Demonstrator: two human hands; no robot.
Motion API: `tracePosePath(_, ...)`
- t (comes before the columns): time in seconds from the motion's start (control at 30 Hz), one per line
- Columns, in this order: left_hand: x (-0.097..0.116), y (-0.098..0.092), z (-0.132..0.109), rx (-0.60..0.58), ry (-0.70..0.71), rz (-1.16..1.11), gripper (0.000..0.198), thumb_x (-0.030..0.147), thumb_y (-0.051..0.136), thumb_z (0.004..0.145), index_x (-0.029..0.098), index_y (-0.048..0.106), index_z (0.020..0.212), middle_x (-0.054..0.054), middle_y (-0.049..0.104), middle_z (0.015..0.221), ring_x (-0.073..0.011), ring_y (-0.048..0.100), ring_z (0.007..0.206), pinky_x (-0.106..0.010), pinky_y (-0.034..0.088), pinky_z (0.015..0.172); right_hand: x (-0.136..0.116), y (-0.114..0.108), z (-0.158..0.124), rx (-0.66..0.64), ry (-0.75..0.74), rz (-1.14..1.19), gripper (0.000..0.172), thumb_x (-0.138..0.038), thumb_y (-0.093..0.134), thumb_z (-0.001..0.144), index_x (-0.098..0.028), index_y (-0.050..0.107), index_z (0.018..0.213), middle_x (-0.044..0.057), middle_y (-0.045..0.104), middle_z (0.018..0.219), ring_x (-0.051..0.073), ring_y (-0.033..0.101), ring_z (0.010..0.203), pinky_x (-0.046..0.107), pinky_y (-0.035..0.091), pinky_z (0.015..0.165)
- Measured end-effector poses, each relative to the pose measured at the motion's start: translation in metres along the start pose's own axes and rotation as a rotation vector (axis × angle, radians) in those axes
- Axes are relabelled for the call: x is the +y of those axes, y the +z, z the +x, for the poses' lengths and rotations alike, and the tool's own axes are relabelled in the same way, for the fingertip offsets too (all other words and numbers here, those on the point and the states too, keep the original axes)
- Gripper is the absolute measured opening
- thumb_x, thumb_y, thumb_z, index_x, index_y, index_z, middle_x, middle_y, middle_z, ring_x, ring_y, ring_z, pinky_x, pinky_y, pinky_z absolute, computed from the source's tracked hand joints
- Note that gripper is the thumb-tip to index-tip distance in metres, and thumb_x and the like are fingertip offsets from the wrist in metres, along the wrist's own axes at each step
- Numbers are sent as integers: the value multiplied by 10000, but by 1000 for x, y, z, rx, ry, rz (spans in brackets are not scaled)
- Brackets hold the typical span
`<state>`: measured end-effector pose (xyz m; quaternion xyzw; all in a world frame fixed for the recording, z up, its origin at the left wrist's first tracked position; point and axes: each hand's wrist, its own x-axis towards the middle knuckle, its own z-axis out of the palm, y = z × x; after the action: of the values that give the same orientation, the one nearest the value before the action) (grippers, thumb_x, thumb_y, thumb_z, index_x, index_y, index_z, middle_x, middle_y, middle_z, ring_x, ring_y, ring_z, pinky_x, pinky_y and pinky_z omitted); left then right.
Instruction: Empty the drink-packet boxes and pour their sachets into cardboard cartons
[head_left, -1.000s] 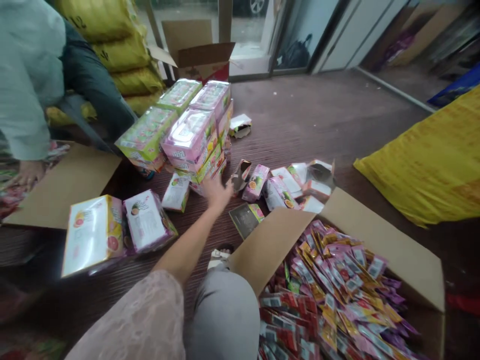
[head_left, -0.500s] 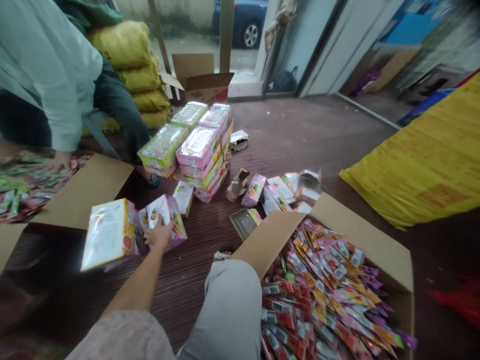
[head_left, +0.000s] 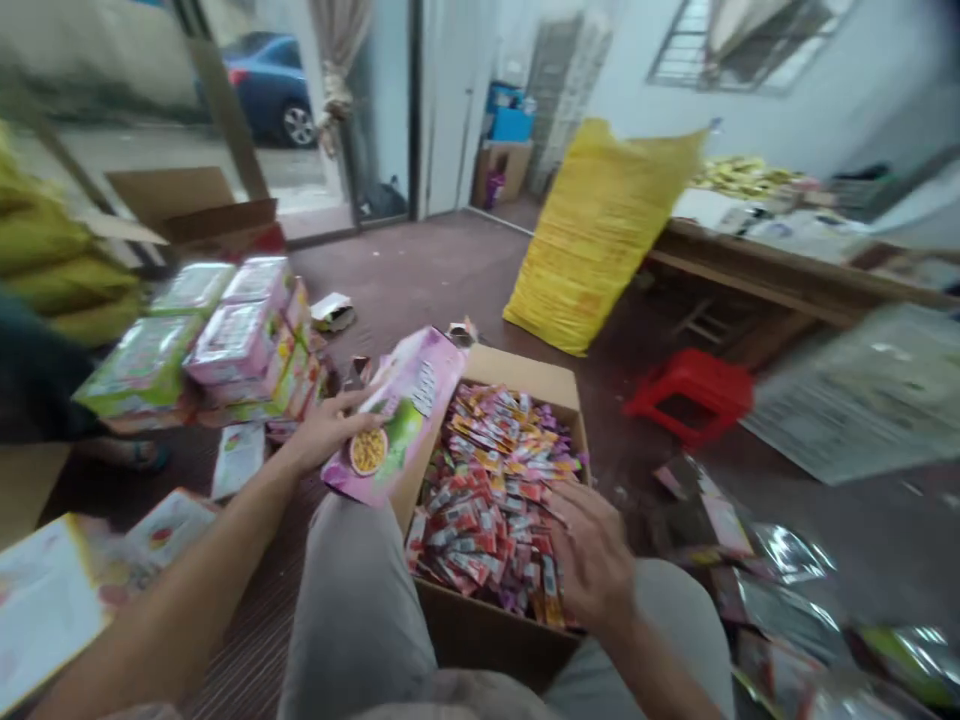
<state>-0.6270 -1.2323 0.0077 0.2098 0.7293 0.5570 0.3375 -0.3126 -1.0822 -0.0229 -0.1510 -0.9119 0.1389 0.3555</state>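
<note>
My left hand (head_left: 324, 436) is closed on the side of a pink-purple box (head_left: 411, 405) with a passion fruit picture. The box is tilted, held above my knee and over the left edge of an open cardboard carton (head_left: 525, 370). Packed inside the carton are many slim sachets (head_left: 487, 490) in red, orange and purple. My right hand (head_left: 600, 550), slightly blurred, hovers over or touches the sachets at the carton's right side. Its fingers are apart, and I see nothing held in them.
Stacked pink and green boxes (head_left: 240, 340) stand at left, with white boxes (head_left: 45, 590) nearer me. A yellow sack (head_left: 592, 240) and a red stool (head_left: 686, 395) are beyond the carton. Opened boxes and shiny wrappers (head_left: 795, 610) litter the floor at right. Another person's foot (head_left: 139, 455) shows at left.
My view has turned right. My left hand has lifted a pink-purple box from the floor at left and brought it beside the sachet carton. My right hand has come into view.
</note>
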Motion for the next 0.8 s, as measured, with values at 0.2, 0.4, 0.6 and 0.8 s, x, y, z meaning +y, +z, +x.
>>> tracePosePath(0.2, -11, 113, -48, -607, -82, 64, 465, 271, 730, 574, 167, 797, 1023, -29, 754, 912, -285, 645, 954, -350, 484, 894, -27, 6, 11, -177, -208, -61, 363, -397, 556, 977, -108, 571, 1195, 156, 603, 1207, 289, 505, 1144, 451, 439, 961)
tracePosePath(0.4, -55, 142, -66, -612, -318, 57, 471, 310, 799, 577, 156, 792, 1022, -38, 750, 837, -259, 660, 864, -334, 493, 819, -13, 9, -58, -293, -105, -113, 277, -369, 548, 982, -122, 584, 1102, 141, 594, 1140, 275, 501, 1052, 412, 408, 875)
tracePosePath(0.6, -49, 149, -72, -649, -340, 180, 610, 377, 886, 519, 130, 773, 1065, -39, 746, 845, -250, 669, 859, -318, 487, 820, -13, -4, -67, -444, -57, -70, 339, -441, 652, 920, -122, 618, 1027, 114, 630, 1010, 263, 536, 961, 402, 407, 832)
tracePosePath(0.8, -57, 149, -78, -708, -431, 241, 589, 268, 854, 455, 129, 773, 1021, -42, 752, 840, -257, 675, 869, -318, 497, 812, -11, -18, -64, -698, -167, 104, 171, -307, 707, 891, -149, 662, 846, 45, 645, 844, 184, 552, 774, 301, 370, 686)
